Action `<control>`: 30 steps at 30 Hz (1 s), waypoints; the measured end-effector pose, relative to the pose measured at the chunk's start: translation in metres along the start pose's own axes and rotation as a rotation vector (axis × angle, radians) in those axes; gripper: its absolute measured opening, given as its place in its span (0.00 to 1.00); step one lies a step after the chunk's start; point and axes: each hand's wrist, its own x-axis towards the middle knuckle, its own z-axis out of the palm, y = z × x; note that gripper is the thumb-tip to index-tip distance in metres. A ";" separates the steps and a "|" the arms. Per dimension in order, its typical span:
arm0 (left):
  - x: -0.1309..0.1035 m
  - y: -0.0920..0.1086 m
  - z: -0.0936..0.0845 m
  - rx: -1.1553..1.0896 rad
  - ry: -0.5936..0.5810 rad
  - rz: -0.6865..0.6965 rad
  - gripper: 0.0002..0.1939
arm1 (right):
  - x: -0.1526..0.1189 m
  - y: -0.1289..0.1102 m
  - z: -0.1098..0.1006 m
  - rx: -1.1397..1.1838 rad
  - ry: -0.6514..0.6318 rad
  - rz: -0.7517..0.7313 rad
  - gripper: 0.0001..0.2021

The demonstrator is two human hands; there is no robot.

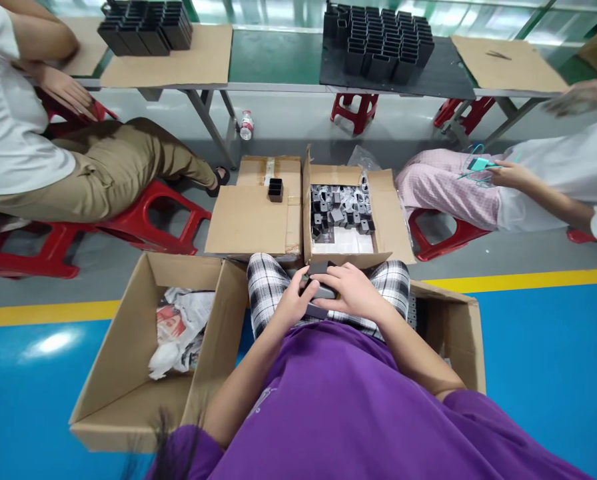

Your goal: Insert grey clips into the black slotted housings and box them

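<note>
Across the way runs a long green bench [278, 57], and at its right end a small dark tool [498, 55] lies on a cardboard sheet [518, 75]. A clear bottle [247, 125] with a red-and-white label is on the grey floor [288, 113] near a metal leg [209, 123] — a red stool [356, 115] is tucked beneath the bench. Over on the left sits a person [23, 140] in khaki trousers; on the right, another person [543, 160] holds something teal [480, 165] — thin cords trail from it. A yellow stripe [528, 279] borders the blue floor [543, 353].

purple short-sleeved top with pale lettering, black-and-white checked trousers
</note>
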 end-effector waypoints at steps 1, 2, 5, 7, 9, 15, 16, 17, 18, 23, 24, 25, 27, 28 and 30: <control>-0.001 0.002 0.001 -0.055 -0.011 -0.029 0.37 | 0.000 0.002 -0.001 0.040 0.028 0.016 0.19; -0.002 0.004 0.002 -0.136 -0.033 -0.080 0.36 | -0.001 0.005 -0.002 0.089 0.068 0.026 0.18; -0.006 0.011 0.006 -0.446 -0.206 -0.332 0.34 | -0.004 0.011 -0.002 0.242 0.223 0.032 0.18; -0.010 0.015 0.009 -0.583 -0.318 -0.445 0.34 | -0.005 0.013 0.002 0.324 0.303 0.016 0.19; -0.012 0.018 0.012 -0.644 -0.345 -0.477 0.37 | -0.006 0.013 0.008 0.384 0.338 -0.039 0.21; -0.013 0.020 0.013 -0.746 -0.305 -0.504 0.35 | -0.009 0.016 0.016 0.553 0.320 -0.107 0.20; -0.013 0.020 0.013 -0.738 -0.285 -0.506 0.34 | -0.010 0.017 0.014 0.555 0.293 -0.106 0.20; -0.014 0.021 0.013 -0.728 -0.254 -0.509 0.33 | -0.010 0.017 0.011 0.545 0.272 -0.105 0.20; -0.014 0.021 0.013 -0.720 -0.220 -0.513 0.32 | -0.011 0.017 0.008 0.525 0.261 -0.100 0.21; -0.013 0.022 0.015 -0.702 -0.116 -0.500 0.23 | -0.010 0.007 -0.014 0.259 0.222 -0.137 0.22; -0.013 0.022 0.017 -0.693 -0.104 -0.495 0.23 | -0.009 0.004 -0.018 0.211 0.188 -0.152 0.23; -0.012 0.022 0.018 -0.679 -0.094 -0.488 0.23 | -0.008 0.001 -0.021 0.182 0.152 -0.165 0.25; -0.011 0.022 0.022 -0.647 -0.075 -0.461 0.22 | -0.005 -0.003 -0.026 0.171 0.084 -0.177 0.30; -0.010 0.023 0.023 -0.626 -0.063 -0.440 0.22 | -0.003 -0.004 -0.027 0.172 0.053 -0.179 0.33; -0.010 0.025 0.026 -0.585 -0.043 -0.411 0.22 | -0.001 -0.003 -0.026 0.161 -0.001 -0.184 0.38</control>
